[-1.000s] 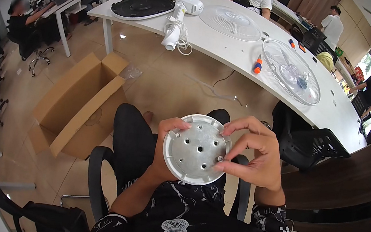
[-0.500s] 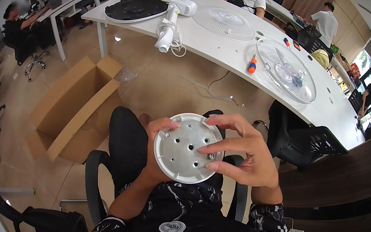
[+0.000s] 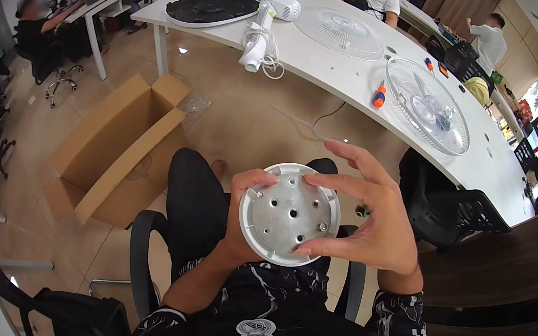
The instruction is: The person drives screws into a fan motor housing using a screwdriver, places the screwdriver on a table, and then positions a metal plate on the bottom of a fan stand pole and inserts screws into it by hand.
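A round white fan part (image 3: 285, 222) with a grey metal plate inside its rim faces me above my lap. Several holes pierce the plate, and a small screw head (image 3: 323, 227) shows near its right edge. My left hand (image 3: 242, 216) grips the part from the left, thumb over the rim and the other fingers hidden behind. On the right side, my right hand (image 3: 383, 220) is spread wide. Its thumb tip rests at the lower edge of the plate and one fingertip at the upper rim, while another finger is raised in the air.
Across the white table (image 3: 326, 65) lie a fan head with its pole (image 3: 261, 35), a black round base (image 3: 213, 8), a clear grille (image 3: 341, 33), a caged fan blade (image 3: 428, 105) and a screwdriver (image 3: 380, 95). An open cardboard box (image 3: 122, 146) stands on the floor at left. People sit nearby.
My right fingers have moved off the plate's middle and spread toward its upper and lower edges. The view has shifted slightly, and my left hand keeps its hold.
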`<state>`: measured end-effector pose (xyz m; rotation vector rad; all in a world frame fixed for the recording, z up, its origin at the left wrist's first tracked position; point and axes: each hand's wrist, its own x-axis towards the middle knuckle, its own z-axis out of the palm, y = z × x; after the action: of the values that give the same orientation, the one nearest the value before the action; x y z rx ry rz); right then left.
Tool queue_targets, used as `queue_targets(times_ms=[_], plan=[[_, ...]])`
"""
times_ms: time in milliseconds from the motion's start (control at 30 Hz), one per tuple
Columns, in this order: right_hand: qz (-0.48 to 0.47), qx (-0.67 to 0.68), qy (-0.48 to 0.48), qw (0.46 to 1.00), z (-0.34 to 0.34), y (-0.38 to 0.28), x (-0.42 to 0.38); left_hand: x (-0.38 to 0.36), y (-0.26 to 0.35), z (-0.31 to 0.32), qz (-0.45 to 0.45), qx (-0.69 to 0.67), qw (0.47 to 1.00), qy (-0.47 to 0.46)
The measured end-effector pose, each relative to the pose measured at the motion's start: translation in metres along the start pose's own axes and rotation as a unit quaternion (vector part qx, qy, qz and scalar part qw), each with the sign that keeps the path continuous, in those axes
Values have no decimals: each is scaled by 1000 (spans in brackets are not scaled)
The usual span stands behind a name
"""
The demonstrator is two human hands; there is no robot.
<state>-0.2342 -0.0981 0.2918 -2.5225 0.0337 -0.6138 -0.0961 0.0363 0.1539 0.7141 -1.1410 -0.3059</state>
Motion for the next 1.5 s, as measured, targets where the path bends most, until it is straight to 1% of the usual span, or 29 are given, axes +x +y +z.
queue_targets(times_ms=[100,167,233,333,400,467,533,633,700,767,833,867,933,967,1000,1033,1067,1100,1133,1200,1233,1267,1333,1367,1400,1467,1500], plan=[[-4,-3,-10,1000,2,0,3,2,7,-2,3,20,1000,-5],[-3,-3,-18,1000,1,1,6,0,4,-1,0,7,1000,-3],[-17,24,-76,997,-2,6,11,-3,2,0,-3,-7,1000,0],[-13,27,-77,997,-2,5,14,-5,2,2,-3,-8,1000,5],[-15,23,-69,997,1,5,11,-3,9,5,-48,-11,998,33],[-15,19,-60,998,3,5,7,-2,10,7,-44,-3,999,29],[-36,-17,-49,998,2,7,4,-1,8,7,-40,3,999,24],[-34,-13,-47,998,1,5,2,-2,6,8,-19,-12,1000,12],[-40,-26,-49,998,1,4,1,-1,10,11,-34,12,999,27],[-49,-39,-50,997,0,3,1,-1,8,10,-23,7,999,31],[-61,45,15,997,-3,3,3,-3,3,7,-13,0,999,37],[-62,45,13,997,-7,11,3,-7,0,1,-14,-19,999,33],[-144,145,-13,979,-16,30,0,-13,-5,-6,-19,-38,999,30],[-108,174,-18,979,-16,24,0,-13,-7,-9,-6,-30,998,53],[-105,174,-15,979,-11,25,0,-13,-9,-10,6,-22,997,74],[-103,176,-27,979,-6,27,0,-12,-7,-12,5,-26,997,71],[-101,177,-40,978,-2,30,0,-11,-4,-12,-4,11,997,82],[-94,189,-31,977,0,31,1,-11,-4,-12,-12,47,994,93],[-88,181,-27,979,1,32,2,-13,-7,-12,-12,37,995,88],[-73,229,-47,970,0,33,4,-15,-11,-7,-41,63,987,145],[-65,230,-42,970,1,34,5,-15,-10,-5,-38,79,988,124],[-62,225,-39,972,1,34,6,-10,-5,2,-38,74,989,120],[-47,211,-38,976,0,32,7,-2,0,12,-93,16,979,180],[-37,198,-29,979,-1,29,8,0,-1,8,-82,65,982,154],[-34,196,-26,980,-1,26,11,3,-1,7,-83,62,983,151],[-13,199,5,980,0,26,17,13,3,7,-78,29,990,112],[-12,198,6,980,2,32,20,13,5,9,-124,3,982,144]])
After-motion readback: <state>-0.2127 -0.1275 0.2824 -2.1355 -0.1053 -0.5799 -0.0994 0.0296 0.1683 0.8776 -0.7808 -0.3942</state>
